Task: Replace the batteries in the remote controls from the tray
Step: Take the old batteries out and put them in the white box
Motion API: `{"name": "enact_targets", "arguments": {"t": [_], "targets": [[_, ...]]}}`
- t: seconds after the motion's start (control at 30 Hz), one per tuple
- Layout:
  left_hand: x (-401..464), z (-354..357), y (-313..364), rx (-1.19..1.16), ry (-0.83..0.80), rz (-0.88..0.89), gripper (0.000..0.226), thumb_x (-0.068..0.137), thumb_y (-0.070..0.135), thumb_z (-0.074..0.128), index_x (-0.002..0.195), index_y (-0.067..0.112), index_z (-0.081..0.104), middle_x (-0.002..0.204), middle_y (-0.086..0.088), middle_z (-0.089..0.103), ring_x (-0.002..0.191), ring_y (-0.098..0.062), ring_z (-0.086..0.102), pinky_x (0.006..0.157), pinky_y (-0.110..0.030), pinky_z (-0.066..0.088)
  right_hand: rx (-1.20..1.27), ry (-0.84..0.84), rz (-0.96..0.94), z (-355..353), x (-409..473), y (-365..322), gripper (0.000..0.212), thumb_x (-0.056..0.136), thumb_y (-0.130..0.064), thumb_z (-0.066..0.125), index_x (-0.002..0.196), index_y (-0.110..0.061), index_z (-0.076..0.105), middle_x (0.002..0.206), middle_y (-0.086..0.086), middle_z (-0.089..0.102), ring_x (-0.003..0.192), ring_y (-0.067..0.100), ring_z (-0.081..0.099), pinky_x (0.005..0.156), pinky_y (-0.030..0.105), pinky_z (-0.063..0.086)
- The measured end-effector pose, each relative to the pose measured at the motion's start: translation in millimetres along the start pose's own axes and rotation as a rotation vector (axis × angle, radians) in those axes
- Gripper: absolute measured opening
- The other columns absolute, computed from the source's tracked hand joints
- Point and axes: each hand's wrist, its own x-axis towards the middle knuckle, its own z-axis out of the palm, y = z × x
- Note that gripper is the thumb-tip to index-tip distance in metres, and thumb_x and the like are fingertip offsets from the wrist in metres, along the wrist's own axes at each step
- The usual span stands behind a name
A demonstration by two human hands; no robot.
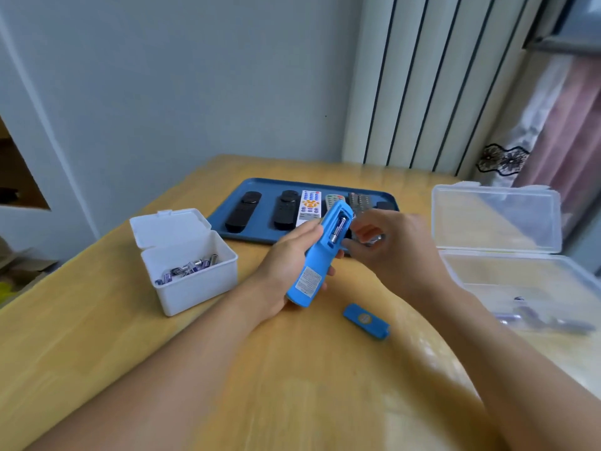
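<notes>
My left hand [289, 258] grips a blue remote [320, 255] back side up over the table, tilted with its top toward the tray. Its battery compartment is uncovered and one battery [338, 230] lies inside. My right hand [387, 245] is just right of the compartment, fingers curled round a silvery battery [374, 239] that is mostly hidden. The blue battery cover [367, 320] lies on the table below my hands. The blue tray [227, 213] behind holds several remotes: two black ones [244, 211], a white one [309, 206] and grey ones.
A white box [192, 275] with its lid up holds several batteries at the left. A clear plastic box [527, 281] with its lid raised stands at the right with a few batteries [546, 320] inside. The wooden table [292, 385] ends against a wall and radiator.
</notes>
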Motion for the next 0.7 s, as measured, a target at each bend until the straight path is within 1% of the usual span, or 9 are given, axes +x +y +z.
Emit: {"name": "enact_targets", "arguments": {"t": [0.1,0.2,0.3,0.43,0.53,0.7], "targets": [[0.1,0.5,-0.6,0.035,0.007,0.007,0.031,0.106,0.03,0.042,0.129,0.024,0.062,0.1,-0.013,0.066,0.067,-0.02,0.062,0.052,-0.03,0.049,-0.012,-0.001,-0.033,1.7,-0.5,1.3,0.012,0.077,-0.022,0.082,0.078,-0.014,0.072,0.07,-0.004,0.069,0.065,0.015,0.065,0.064,0.036,0.056],[0.8,1.3,-0.8,0.077,0.009,0.023,0.027,0.105,0.031,0.045,0.122,0.027,0.065,0.095,-0.009,0.068,0.068,-0.019,0.063,0.053,-0.03,0.05,-0.002,-0.007,-0.023,1.9,-1.5,1.8,0.013,0.074,-0.02,0.083,0.079,-0.012,0.073,0.071,-0.002,0.071,0.066,0.016,0.066,0.065,0.037,0.057],[1.4,1.5,-1.4,0.108,0.006,0.032,0.022,0.105,0.03,0.047,0.113,0.033,0.067,0.088,-0.003,0.068,0.068,-0.018,0.063,0.052,-0.029,0.05,-0.003,-0.032,-0.026,2.0,-1.4,1.9,0.016,0.074,-0.021,0.083,0.085,-0.012,0.076,0.076,-0.001,0.074,0.069,0.017,0.068,0.066,0.038,0.059],[3.4,-0.3,-4.0,0.173,0.003,0.057,0.024,0.104,0.029,0.049,0.114,0.041,0.068,0.089,0.001,0.068,0.073,-0.018,0.063,0.054,-0.031,0.05,-0.06,-0.07,-0.058,4.9,-0.4,2.6,0.015,0.077,-0.025,0.078,0.083,-0.013,0.073,0.075,0.0,0.073,0.07,0.019,0.068,0.065,0.04,0.057],[3.9,-0.4,-5.6,0.208,-0.006,0.07,0.028,0.105,0.03,0.048,0.127,0.034,0.065,0.09,0.001,0.066,0.075,-0.02,0.062,0.055,-0.032,0.05,-0.061,-0.09,-0.06,5.8,1.3,2.7,0.014,0.077,-0.026,0.078,0.085,-0.015,0.074,0.076,-0.002,0.073,0.071,0.018,0.069,0.067,0.04,0.057],[3.2,-1.7,-7.1,0.247,-0.022,0.078,0.029,0.105,0.029,0.047,0.127,0.028,0.065,0.089,-0.005,0.066,0.07,-0.021,0.058,0.05,-0.03,0.047,-0.061,-0.13,-0.065,3.0,2.4,2.2,0.012,0.076,-0.025,0.081,0.085,-0.017,0.077,0.075,-0.004,0.074,0.069,0.012,0.068,0.068,0.036,0.058]]}}
